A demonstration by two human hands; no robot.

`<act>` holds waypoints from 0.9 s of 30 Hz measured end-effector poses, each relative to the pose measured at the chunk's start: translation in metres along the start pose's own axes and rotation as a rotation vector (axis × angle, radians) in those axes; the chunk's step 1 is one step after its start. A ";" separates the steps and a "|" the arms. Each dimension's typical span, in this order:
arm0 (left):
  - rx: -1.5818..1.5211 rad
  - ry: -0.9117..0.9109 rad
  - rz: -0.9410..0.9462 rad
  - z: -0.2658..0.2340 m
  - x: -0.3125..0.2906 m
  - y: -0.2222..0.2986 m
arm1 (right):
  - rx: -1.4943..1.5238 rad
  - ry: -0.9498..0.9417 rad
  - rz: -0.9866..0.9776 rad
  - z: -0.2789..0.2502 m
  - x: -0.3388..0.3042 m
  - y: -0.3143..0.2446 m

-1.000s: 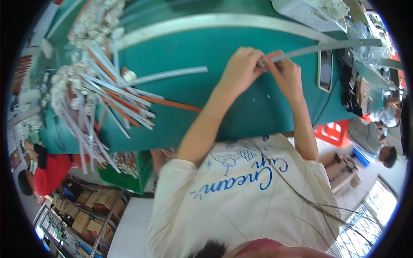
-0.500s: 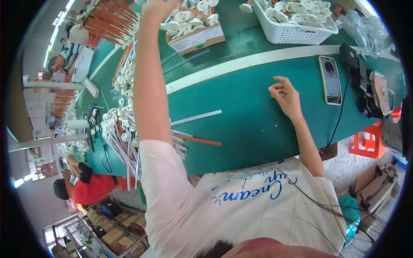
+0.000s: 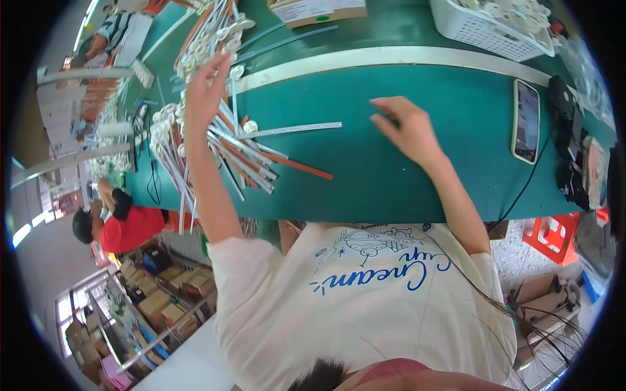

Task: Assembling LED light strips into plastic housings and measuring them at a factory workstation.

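Note:
My left hand (image 3: pixel 206 91) is over the left side of the table, fingers stretched out and slightly apart, with nothing visible in it. Right beside it are white round discs (image 3: pixel 195 55) fixed to the ends of strips. Under my left forearm spreads a pile of grey and brown flat strips (image 3: pixel 251 159). One pale strip with holes (image 3: pixel 297 129) points right from the pile, and a brown strip (image 3: pixel 303 167) sticks out below it. My right hand (image 3: pixel 411 129) hovers above the green tabletop, thumb apart from the bent fingers, holding nothing.
A white plastic basket (image 3: pixel 489 32) of discs stands at the far right, near a cardboard box (image 3: pixel 319 12). A phone (image 3: pixel 525 120) lies by black devices on the right. A white band (image 3: pixel 372 58) crosses the table. At left, a person in red (image 3: pixel 134 228) sits.
My left hand has come back from the cardboard box toward the strip pile. My right hand has shifted slightly left, its thumb and fingers parting. The whole view has tilted nearer my body.

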State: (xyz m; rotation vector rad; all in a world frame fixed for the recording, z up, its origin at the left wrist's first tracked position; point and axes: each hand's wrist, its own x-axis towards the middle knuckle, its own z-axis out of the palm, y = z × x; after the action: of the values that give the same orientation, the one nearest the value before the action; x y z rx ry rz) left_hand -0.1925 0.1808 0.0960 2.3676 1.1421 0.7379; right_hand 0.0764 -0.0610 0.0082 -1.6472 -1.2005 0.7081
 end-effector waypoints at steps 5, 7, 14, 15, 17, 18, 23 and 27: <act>0.158 -0.168 -0.274 0.005 -0.117 -0.007 | -0.459 -0.266 -0.498 0.054 0.013 -0.011; 0.384 -0.180 -0.036 0.018 -0.137 -0.015 | -0.431 -0.308 -0.494 0.055 0.017 -0.013; 0.463 -0.094 0.177 0.012 -0.107 0.009 | -0.124 -0.220 -0.380 0.007 0.025 -0.065; 0.412 -0.034 0.197 0.010 -0.100 0.020 | -0.134 -0.219 -0.376 -0.001 0.028 -0.070; 0.243 0.031 0.165 0.009 -0.082 0.044 | 0.268 -0.052 -0.293 -0.017 0.030 -0.079; 0.086 0.094 0.128 0.010 -0.075 0.056 | 0.256 -0.050 -0.291 -0.021 0.031 -0.085; -0.439 0.161 0.095 0.051 -0.026 0.124 | 0.260 -0.132 -0.146 0.000 0.044 -0.085; -0.658 0.298 0.669 0.101 -0.008 0.150 | 0.030 -0.320 0.021 0.000 0.057 -0.062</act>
State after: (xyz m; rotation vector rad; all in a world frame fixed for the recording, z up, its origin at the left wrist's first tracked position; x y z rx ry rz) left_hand -0.0463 0.0744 0.1003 2.0590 0.0894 1.4551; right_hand 0.0723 -0.0031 0.0698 -1.5627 -1.3887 1.0267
